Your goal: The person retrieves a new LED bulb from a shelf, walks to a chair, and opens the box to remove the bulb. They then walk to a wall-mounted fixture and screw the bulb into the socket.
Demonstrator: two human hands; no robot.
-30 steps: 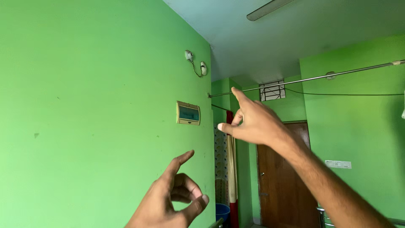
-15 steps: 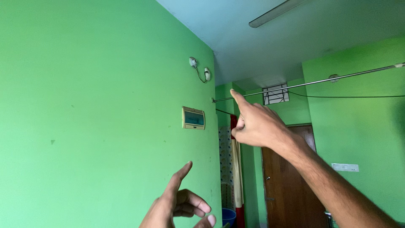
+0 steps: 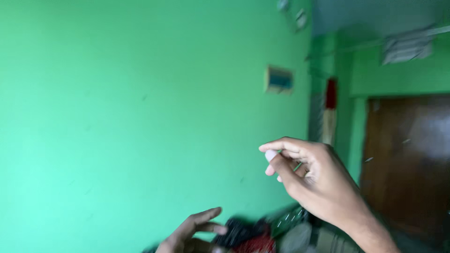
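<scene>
Pinched between thumb and forefinger, a thin green cord [image 3: 297,166] sits in the right hand [image 3: 318,180], at four o'clock from the wall box [image 3: 280,80]. Left hand [image 3: 190,232], fingers spread, hovers empty at seven o'clock, beside blurred dark and red clothes [image 3: 246,236].

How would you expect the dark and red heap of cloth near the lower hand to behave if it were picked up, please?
The heap of cloth looks crumpled and shapeless under the left hand, so it is probably floppy and would sag and drape. It seems soft, so likely light and unlikely to roll or break. The picture is blurred, so its grip is hard to judge. The right hand is apart from it.
</scene>
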